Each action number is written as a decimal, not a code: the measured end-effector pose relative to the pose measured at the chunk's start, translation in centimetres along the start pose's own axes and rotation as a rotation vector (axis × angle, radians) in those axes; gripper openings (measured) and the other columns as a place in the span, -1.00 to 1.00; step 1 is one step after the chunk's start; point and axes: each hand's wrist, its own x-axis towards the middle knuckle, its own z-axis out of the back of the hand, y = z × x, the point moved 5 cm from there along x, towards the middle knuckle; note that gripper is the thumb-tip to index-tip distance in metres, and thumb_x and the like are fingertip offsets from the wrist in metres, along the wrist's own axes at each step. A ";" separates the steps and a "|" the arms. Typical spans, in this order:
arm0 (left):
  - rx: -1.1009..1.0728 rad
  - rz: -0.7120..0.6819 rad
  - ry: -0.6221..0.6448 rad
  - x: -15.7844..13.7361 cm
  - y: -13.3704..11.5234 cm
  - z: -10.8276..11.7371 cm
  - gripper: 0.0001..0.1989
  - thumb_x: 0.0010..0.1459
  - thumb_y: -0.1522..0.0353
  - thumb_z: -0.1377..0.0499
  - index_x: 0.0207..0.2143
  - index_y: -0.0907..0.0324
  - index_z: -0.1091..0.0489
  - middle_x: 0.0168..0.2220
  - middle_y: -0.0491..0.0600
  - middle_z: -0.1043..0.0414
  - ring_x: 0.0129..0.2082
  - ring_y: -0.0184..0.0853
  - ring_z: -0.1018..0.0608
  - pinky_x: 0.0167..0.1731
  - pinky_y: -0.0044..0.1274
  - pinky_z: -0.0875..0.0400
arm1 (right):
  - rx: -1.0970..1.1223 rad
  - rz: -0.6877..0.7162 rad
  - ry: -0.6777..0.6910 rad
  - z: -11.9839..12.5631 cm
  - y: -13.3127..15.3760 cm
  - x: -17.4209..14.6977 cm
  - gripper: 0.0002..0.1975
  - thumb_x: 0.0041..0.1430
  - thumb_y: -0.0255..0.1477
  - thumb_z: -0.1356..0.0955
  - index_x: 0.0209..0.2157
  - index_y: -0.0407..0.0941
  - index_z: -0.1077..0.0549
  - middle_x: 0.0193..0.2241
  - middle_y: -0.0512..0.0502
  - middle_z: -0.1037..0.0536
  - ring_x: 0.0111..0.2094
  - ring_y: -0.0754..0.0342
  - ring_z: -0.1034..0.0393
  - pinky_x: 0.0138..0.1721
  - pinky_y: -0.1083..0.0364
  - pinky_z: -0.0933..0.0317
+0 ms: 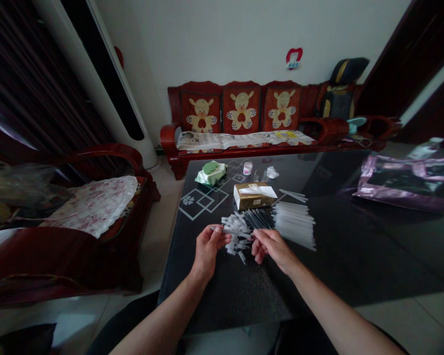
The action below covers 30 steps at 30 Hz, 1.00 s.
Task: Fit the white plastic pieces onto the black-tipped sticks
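Note:
My left hand (209, 247) is closed, thumb against fingers, on a thin whitish tube (229, 231) that points towards my right hand. Close by on the right, my right hand (271, 246) is pinched shut; what sits between its fingertips is too small to make out. Beneath and between the hands lies a loose pile of short white plastic pieces (238, 245). Thin black sticks (259, 219) lie in a bundle just beyond my right hand. To their right, translucent white tubes (294, 223) are laid side by side in a row.
A tissue box (255, 200) stands behind the piles, with a green wipes pack (210, 172), a small pink-white jar (247, 168) and a crumpled tissue (272, 172) farther back. A purple-edged clear bag (407, 185) rests on the right of the black table (214, 301).

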 end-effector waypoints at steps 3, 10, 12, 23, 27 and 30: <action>0.004 -0.004 0.005 0.0 0.0 0.0 -0.69 0.02 0.22 -0.28 -0.29 0.29 -0.38 -0.45 -0.03 -0.48 -0.44 -0.37 -0.57 -0.34 -0.53 -0.47 | 0.008 0.049 0.009 0.2 0.1 0.0 -0.67 0.08 -0.21 -0.37 -0.28 -0.20 -0.37 -0.61 0.01 -0.50 -0.70 0.16 -0.36 -0.67 0.18 -0.27; 0.005 -0.005 0.018 0.1 0.2 0.0 -0.67 0.01 0.22 -0.29 -0.28 0.29 -0.39 -0.44 -0.02 -0.48 -0.43 -0.36 -0.57 -0.34 -0.52 -0.48 | -0.032 0.002 0.017 0.0 -0.2 0.1 -0.59 0.16 -0.11 -0.27 -0.40 -0.22 -0.38 -0.66 -0.02 -0.48 -0.74 0.17 -0.33 -0.72 0.20 -0.22; 0.007 -0.003 0.012 0.1 0.3 0.1 -0.67 0.01 0.22 -0.29 -0.29 0.30 -0.39 -0.44 -0.01 -0.48 -0.44 -0.36 -0.57 -0.35 -0.52 -0.48 | -0.026 -0.023 0.003 0.0 -0.3 0.1 -0.57 0.17 -0.09 -0.25 -0.38 -0.22 -0.38 -0.67 -0.02 -0.48 -0.75 0.16 -0.32 -0.73 0.20 -0.21; 0.004 0.003 0.010 0.3 0.3 0.2 -0.66 0.01 0.21 -0.29 -0.28 0.29 -0.38 -0.46 -0.01 -0.49 -0.45 -0.36 -0.57 -0.35 -0.52 -0.48 | -0.022 -0.035 0.021 0.0 -0.3 0.0 -0.57 0.18 -0.09 -0.24 -0.40 -0.21 -0.37 -0.67 -0.03 -0.48 -0.74 0.16 -0.33 -0.73 0.19 -0.21; 0.007 -0.004 0.011 0.3 0.2 0.2 -0.70 0.03 0.23 -0.27 -0.29 0.28 -0.38 -0.45 -0.02 -0.49 -0.44 -0.37 -0.57 -0.33 -0.52 -0.48 | -0.018 0.011 0.013 0.1 -0.1 0.1 -0.65 0.12 -0.15 -0.33 -0.35 -0.20 -0.37 -0.64 0.00 -0.49 -0.72 0.16 -0.35 -0.70 0.20 -0.24; 0.009 0.002 0.010 0.3 0.2 0.2 -0.69 0.03 0.22 -0.27 -0.29 0.28 -0.38 -0.46 -0.02 -0.49 -0.45 -0.37 -0.57 -0.34 -0.52 -0.48 | -0.021 0.014 0.029 0.0 -0.2 0.2 -0.66 0.12 -0.16 -0.33 -0.39 -0.19 -0.36 -0.64 0.00 -0.49 -0.73 0.17 -0.34 -0.70 0.20 -0.23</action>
